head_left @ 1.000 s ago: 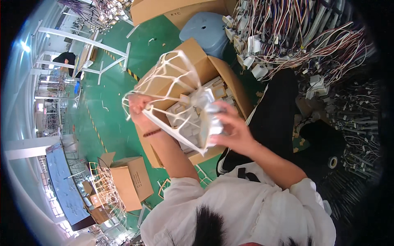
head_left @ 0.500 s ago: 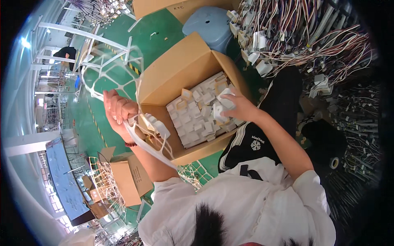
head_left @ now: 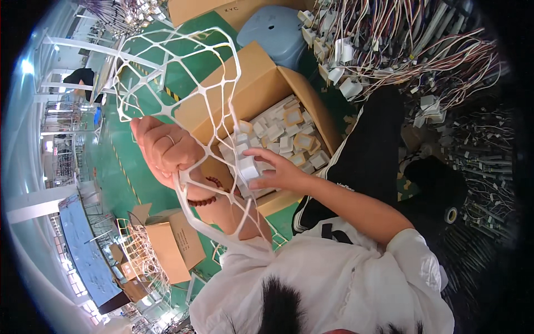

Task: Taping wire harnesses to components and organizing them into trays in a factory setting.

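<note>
My left hand (head_left: pixel 167 147) is closed around a white plastic lattice (head_left: pixel 207 89) with wide open meshes. The lattice loops up past the fist and down over my left forearm. Between the thumb and fingers of my right hand (head_left: pixel 281 171) is a small white block (head_left: pixel 248 168), right beside the lattice strands. Below both hands an open cardboard box (head_left: pixel 311 100) holds many loose white blocks (head_left: pixel 273 131); some have tan square rims. Part of the box is hidden behind the lattice and my right hand.
Bundles of wires with white connectors (head_left: pixel 400 50) pile up at the right. A blue stool (head_left: pixel 272 33) stands behind the box. Another carton (head_left: pixel 175 250) with pale lattice pieces sits at lower left, near a blue-topped table (head_left: pixel 86 250). A person in dark clothes (head_left: pixel 83 78) is far left.
My right hand has come left from over the box to the lattice, with a white block in it. The lattice has swung right and spread across the box, still in my left hand.
</note>
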Demonstrator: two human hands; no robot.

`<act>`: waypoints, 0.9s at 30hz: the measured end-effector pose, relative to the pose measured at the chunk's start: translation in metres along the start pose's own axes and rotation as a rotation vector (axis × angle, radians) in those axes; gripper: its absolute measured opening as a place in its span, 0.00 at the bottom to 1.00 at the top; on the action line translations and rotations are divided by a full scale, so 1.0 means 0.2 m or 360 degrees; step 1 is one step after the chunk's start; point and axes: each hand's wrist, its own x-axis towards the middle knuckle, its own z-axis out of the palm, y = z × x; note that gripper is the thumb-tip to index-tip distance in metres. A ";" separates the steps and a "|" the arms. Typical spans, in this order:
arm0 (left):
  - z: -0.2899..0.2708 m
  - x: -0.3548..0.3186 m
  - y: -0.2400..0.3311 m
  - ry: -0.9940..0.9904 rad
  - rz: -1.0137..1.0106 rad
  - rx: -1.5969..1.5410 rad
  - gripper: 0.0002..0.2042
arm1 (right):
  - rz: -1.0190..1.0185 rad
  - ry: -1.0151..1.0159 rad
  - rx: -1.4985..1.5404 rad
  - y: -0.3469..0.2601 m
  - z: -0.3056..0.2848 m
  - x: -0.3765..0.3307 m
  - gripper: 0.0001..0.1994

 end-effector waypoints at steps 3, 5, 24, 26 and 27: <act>0.03 -0.01 -0.06 -0.0065 -0.0048 -0.0100 0.19 | -0.0063 -0.0114 0.0045 -0.01 -0.02 0.03 0.36; 0.02 0.01 -0.11 -0.0153 -0.0084 -0.0211 0.19 | -0.0133 -0.0162 0.0085 0.00 -0.05 0.05 0.35; -0.02 -0.09 0.29 0.0494 0.0213 0.0381 0.18 | -0.0232 0.0414 0.0162 -0.06 -0.45 -0.16 0.24; -0.04 -0.17 0.42 0.0613 0.0291 0.0499 0.17 | -0.0373 0.0367 0.0178 -0.12 -0.55 -0.21 0.24; -0.07 -0.20 0.50 0.0686 0.0298 0.0533 0.17 | -0.0420 0.0325 0.0219 -0.16 -0.56 -0.24 0.24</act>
